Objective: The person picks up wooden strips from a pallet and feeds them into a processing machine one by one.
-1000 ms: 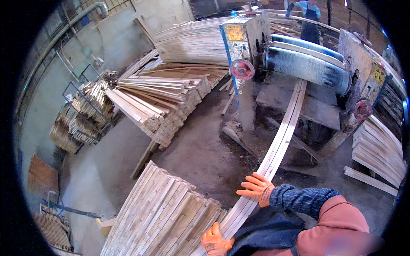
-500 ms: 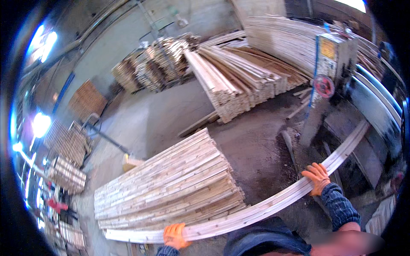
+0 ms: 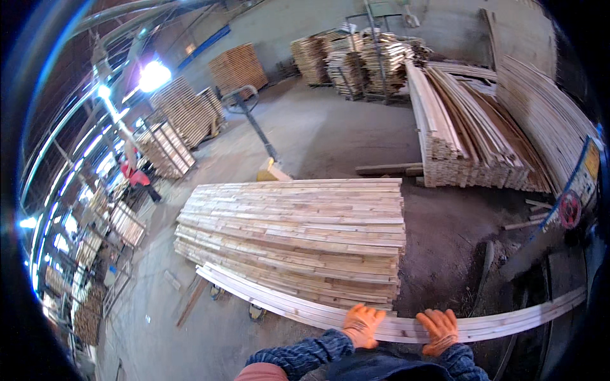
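Several long, pale planed wooden boards [image 3: 492,327] lie side by side and stretch across the front of the view, bent by the lens. My left hand [image 3: 363,325], in an orange glove, grips them near their middle. Close by on the right, my right hand [image 3: 438,331], gloved alike, has its fingers curled over the same boards. Both palms are out of sight. Just beyond the boards stands a wide stack of wooden boards [image 3: 292,222], layered and uneven at its right end. The held boards run along its near side, and I cannot tell whether they touch it.
A pallet jack handle [image 3: 257,127] rises behind the stack. Farther right stand a tall lumber pile [image 3: 470,152] and a machine with a red handwheel [image 3: 570,209]. A person in red [image 3: 136,178] is at far left. Offcuts [image 3: 190,301] lie on the floor.
My view has swung left. My hands, far apart before, are now close together on the boards. The boards' left end has come away from the stack's front corner.
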`<state>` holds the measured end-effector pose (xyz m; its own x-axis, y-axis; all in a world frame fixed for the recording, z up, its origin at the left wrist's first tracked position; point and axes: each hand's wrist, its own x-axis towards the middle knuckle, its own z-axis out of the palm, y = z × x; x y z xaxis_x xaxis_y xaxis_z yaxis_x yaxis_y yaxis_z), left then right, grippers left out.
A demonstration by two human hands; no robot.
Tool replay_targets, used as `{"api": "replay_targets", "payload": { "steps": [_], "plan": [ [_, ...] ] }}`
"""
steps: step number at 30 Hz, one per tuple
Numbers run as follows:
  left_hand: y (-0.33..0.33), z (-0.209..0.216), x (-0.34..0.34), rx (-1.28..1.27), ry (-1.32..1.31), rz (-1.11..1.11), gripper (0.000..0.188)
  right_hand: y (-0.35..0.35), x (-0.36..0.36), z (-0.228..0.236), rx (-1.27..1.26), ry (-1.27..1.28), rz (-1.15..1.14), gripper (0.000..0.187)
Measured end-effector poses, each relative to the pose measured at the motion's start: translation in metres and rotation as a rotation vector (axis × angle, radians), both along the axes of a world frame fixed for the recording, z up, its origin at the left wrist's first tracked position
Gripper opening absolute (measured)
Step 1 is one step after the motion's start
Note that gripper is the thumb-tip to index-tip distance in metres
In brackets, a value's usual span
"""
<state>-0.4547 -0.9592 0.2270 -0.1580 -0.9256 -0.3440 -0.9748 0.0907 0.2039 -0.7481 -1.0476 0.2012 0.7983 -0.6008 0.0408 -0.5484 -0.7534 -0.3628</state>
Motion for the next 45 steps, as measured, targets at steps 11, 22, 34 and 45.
{"api": "replay_targets", "payload": {
  "steps": [11, 22, 34, 45],
  "plan": [
    [0.089, -0.01, 0.132, -0.259, -0.05, 0.039, 0.106, -0.023, -0.085, -0.014, 0.13, 0.13, -0.114, 0.108],
    [0.105, -0.007, 0.175, -0.177, -0.176, 0.174, 0.097, -0.024, -0.145, -0.033, -0.023, 0.269, -0.535, 0.114],
    [0.091, -0.012, 0.087, -0.247, 0.236, -0.072, 0.104, 0.002, -0.153, -0.027, -0.081, 0.208, -0.439, 0.091],
    [0.025, -0.022, -0.002, -0.28, 0.253, -0.027, 0.096, 0.006, -0.045, 0.041, 0.142, 0.362, -0.194, 0.099]
  ]
}}
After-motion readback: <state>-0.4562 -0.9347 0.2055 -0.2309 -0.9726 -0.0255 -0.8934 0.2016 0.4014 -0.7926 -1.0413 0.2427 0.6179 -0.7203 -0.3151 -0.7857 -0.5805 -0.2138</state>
